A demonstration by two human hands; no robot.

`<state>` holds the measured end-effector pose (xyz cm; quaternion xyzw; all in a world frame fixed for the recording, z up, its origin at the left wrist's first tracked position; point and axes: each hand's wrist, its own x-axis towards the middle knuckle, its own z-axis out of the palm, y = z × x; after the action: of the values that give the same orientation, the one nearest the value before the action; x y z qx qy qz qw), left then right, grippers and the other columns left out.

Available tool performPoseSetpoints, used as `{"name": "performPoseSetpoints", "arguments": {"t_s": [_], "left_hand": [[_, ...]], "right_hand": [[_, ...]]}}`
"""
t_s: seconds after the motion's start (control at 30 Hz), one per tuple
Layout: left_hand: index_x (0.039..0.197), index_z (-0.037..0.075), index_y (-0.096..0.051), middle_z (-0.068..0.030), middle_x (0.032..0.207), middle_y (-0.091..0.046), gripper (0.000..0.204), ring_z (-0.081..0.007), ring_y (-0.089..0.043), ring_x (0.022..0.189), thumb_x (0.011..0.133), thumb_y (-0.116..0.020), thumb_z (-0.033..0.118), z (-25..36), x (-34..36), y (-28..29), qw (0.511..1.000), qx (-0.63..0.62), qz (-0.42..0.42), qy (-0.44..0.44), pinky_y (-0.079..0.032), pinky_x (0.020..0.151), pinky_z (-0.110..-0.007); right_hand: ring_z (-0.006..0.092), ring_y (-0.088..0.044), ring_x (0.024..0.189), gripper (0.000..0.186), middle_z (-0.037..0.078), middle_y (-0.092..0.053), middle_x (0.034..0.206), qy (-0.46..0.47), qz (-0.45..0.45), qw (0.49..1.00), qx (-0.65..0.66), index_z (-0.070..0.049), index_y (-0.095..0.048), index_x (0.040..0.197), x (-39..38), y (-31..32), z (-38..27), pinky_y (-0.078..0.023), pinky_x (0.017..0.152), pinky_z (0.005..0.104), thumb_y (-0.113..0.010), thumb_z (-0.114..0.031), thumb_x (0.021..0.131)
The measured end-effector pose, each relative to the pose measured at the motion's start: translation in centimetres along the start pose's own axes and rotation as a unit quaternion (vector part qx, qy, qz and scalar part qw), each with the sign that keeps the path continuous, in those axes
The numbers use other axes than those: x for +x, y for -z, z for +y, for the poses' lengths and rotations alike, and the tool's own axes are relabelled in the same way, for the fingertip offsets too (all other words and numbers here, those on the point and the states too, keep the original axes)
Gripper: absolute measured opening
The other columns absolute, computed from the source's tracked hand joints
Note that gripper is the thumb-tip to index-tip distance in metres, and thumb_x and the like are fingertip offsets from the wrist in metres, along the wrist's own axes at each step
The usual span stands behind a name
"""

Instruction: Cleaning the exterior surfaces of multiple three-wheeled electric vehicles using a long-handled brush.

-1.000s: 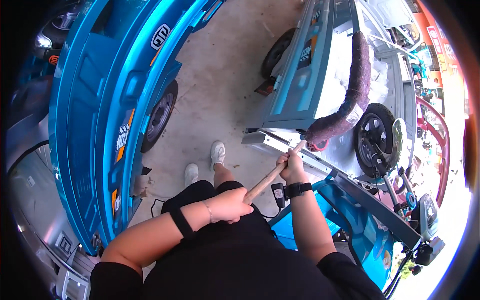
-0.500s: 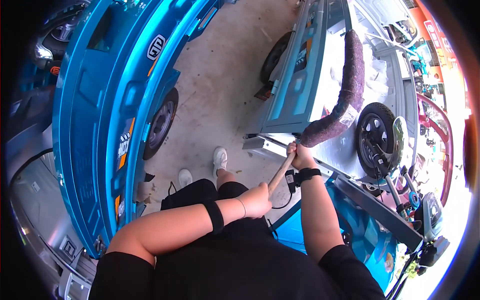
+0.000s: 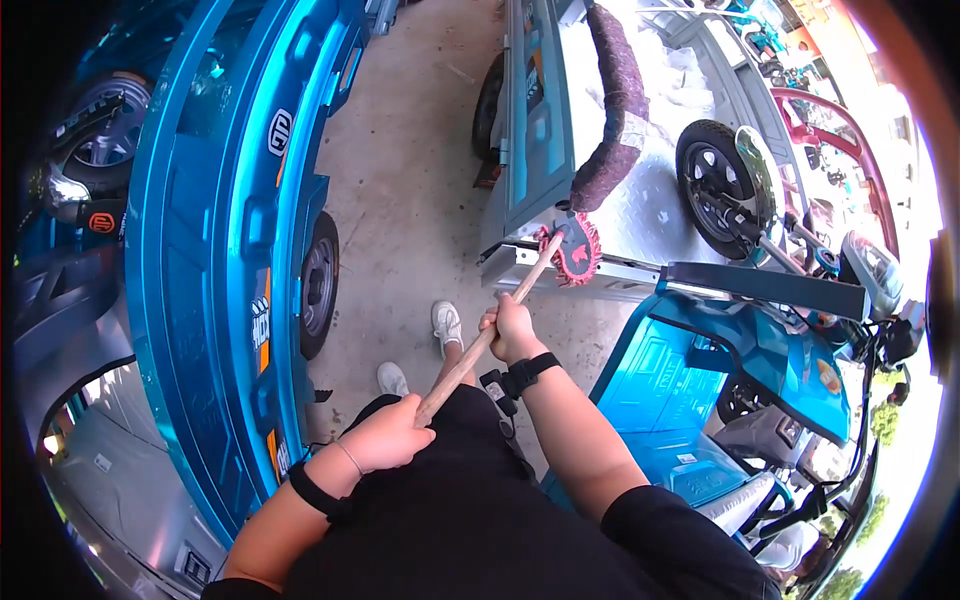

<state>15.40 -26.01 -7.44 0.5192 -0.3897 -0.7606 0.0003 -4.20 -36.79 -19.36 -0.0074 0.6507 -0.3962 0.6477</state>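
A duster (image 3: 460,368) with a long pale wooden handle slants forward and right in front of my body. Its oval grey-backed head has a red fringe and touches or hovers by the rear edge of the grey-blue cargo bed (image 3: 545,152); which of the two I cannot tell. My left hand (image 3: 385,433) wraps round the lower end of the handle near my waist. Farther up, my right hand (image 3: 510,328) grips it, closed. Just beyond the duster's head, a dark purple mottled roll (image 3: 617,120) with a clear wrapped patch lies along the bed's side wall.
On the left stands a bright blue cargo vehicle (image 3: 232,200) with a wheel (image 3: 320,285) beside the concrete floor (image 3: 400,150). A spare front wheel (image 3: 712,185) and crumpled clear plastic (image 3: 680,85) lie in the cargo bed. At right is a blue cab (image 3: 690,400).
Both hands have drawn back toward my body and left with the handle. The red-fringed head, hidden before, now shows. My view has shifted right.
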Motion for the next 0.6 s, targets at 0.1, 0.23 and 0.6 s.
{"name": "performPoseSetpoints", "arguments": {"t_s": [0.1,0.23,0.6], "left_hand": [[0.092,0.000,-0.038,-0.0069,0.063,-0.048,0.022,-0.0111,-0.046,0.043,0.079,-0.051,0.012,-1.5,-1.1,-0.2,1.000,0.022,0.005,-0.015,-0.037,0.039,-0.026],[0.091,-0.001,-0.039,-0.0066,0.063,-0.047,0.023,-0.0115,-0.047,0.044,0.079,-0.053,0.012,-1.4,-2.0,-0.5,1.000,-0.009,-0.022,0.003,-0.038,0.040,-0.026],[0.087,0.000,-0.042,-0.0044,0.059,-0.048,0.022,-0.0125,-0.048,0.045,0.077,-0.056,0.014,0.1,-3.0,-1.4,0.991,0.121,-0.062,-0.014,-0.039,0.043,-0.026]], "right_hand": [[0.0148,-0.037,0.045,0.019,0.003,-0.034,0.059,-0.013,0.014,1.000,0.024,-0.006,-0.032,0.080,-1.2,0.0,1.6,-0.038,0.042,0.0283,-0.036,-0.022,0.089],[0.0181,-0.042,0.044,0.025,0.007,-0.041,0.059,0.009,0.003,1.000,0.025,-0.002,-0.035,0.078,-0.9,1.6,2.7,-0.039,0.040,0.0322,-0.035,-0.025,0.088],[0.0182,-0.042,0.046,0.020,0.007,-0.040,0.061,-0.048,0.030,0.993,0.101,-0.002,-0.034,0.084,-3.1,4.4,3.5,-0.040,0.042,0.0327,-0.032,-0.022,0.089]]}}
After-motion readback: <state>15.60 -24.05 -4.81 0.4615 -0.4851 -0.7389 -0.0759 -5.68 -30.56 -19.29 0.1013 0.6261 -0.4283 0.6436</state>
